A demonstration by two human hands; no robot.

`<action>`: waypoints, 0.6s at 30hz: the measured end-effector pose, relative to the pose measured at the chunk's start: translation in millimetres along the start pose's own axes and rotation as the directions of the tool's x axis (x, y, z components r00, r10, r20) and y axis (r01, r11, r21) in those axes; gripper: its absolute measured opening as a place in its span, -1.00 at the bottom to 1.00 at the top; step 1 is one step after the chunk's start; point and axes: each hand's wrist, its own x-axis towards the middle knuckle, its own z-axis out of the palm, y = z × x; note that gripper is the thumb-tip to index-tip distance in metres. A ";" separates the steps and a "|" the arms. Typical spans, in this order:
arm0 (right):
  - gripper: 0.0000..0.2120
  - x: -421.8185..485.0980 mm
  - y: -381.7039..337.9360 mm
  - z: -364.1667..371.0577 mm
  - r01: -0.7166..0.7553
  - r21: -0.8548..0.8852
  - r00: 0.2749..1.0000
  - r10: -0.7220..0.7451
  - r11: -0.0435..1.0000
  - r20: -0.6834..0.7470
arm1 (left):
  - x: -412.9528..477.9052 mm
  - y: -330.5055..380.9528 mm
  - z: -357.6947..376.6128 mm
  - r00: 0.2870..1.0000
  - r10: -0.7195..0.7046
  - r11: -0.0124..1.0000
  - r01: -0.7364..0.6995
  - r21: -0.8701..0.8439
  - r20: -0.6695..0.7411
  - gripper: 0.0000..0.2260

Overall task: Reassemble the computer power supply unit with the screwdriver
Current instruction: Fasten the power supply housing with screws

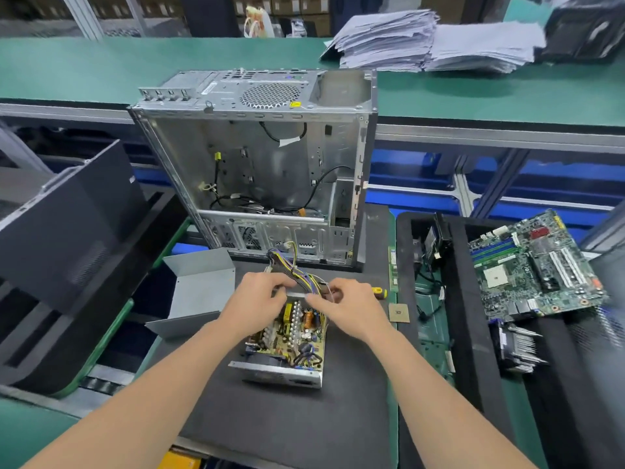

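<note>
The open power supply unit [287, 346] lies on a black mat [287, 424], its yellow circuit board with coils and capacitors exposed. My left hand [257, 299] grips the unit's far metal edge and the cable bundle [294, 265] that rises from it. My right hand [348, 302] pinches the wires at the same far edge. The unit's grey metal cover [199, 292] lies open-side up to the left. A screwdriver with a yellow-and-black handle [380, 292] lies just behind my right hand, mostly hidden.
An empty computer case [263, 164] stands behind the mat. A CPU chip [399, 313] and a RAM stick [393, 269] lie to the right. A motherboard [537, 265] and a heatsink [517, 346] sit in the black tray on the right. A black side panel [67, 238] leans at the left.
</note>
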 end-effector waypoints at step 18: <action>-0.90 -6.9 -33.0 4.3 -0.206 0.096 0.962 0.220 0.974 -0.165 | 32.7 -35.6 11.9 0.867 0.442 0.897 -0.435 -0.086 0.229 -0.63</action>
